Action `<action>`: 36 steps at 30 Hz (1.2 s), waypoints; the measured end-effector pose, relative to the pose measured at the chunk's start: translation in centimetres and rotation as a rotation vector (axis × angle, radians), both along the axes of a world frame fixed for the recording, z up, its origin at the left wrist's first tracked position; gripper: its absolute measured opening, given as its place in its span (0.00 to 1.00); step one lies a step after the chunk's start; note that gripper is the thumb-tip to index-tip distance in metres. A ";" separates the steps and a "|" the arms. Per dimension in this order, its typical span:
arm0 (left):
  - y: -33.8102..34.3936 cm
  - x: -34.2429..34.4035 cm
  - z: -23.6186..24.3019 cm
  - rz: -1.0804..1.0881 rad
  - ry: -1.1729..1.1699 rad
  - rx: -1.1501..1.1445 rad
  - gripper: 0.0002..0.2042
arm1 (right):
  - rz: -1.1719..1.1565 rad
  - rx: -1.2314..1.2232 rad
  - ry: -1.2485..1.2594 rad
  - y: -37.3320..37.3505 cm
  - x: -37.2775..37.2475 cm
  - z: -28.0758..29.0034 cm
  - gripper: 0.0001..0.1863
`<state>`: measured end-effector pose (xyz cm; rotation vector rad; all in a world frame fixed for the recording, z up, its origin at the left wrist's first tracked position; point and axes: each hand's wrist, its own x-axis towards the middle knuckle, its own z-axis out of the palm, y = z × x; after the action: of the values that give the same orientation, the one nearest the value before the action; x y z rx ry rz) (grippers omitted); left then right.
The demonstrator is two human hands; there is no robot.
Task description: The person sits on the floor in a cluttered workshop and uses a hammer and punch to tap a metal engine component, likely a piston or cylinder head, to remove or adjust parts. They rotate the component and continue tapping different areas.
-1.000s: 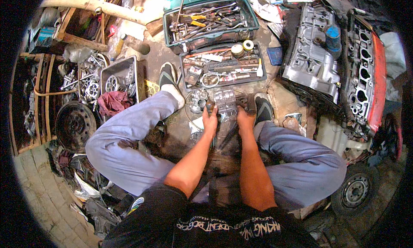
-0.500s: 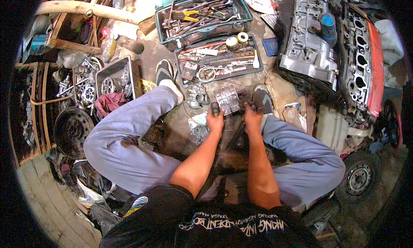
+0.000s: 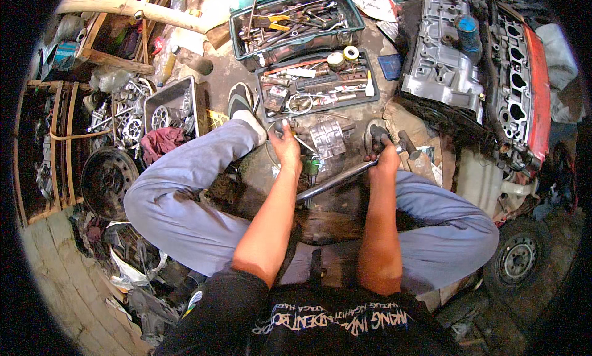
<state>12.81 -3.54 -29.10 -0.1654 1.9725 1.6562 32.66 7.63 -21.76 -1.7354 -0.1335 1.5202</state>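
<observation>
My right hand (image 3: 385,155) is closed around the shiny metal handle of a hammer (image 3: 345,178). Its dark cylindrical head lies just right of my fingers, and the handle slants down to the left between my legs. My left hand (image 3: 286,147) has curled fingers over a small metal part, mostly hidden beneath it; what it grips is unclear. A thin bright rod (image 3: 306,145) sticks out from beside that hand. Between both hands, a ribbed silver metal block (image 3: 328,139) rests on the ground. Nearer me stands a tool with a green handle (image 3: 312,165).
Ahead are an open toolbox (image 3: 296,44) full of wrenches and a tool tray (image 3: 317,87). An engine cover (image 3: 441,53) and a cylinder head (image 3: 517,78) lie at the right. A metal pan (image 3: 199,112), a red cloth (image 3: 161,145) and a wheel rim (image 3: 110,182) lie left.
My hands have moved apart, the left toward the far left, the right outward. The hammer's long handle now shows clearly across the space between my legs. The ribbed block stays in place.
</observation>
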 end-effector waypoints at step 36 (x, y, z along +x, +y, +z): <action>2.8 0.4 5.8 -0.624 0.532 0.067 0.21 | 0.086 0.014 -0.029 0.3 -0.1 -1.4 0.08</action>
<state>13.20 -0.76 -23.33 0.9104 2.0214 1.4166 32.55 7.93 -23.12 -1.7606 -0.2362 1.5528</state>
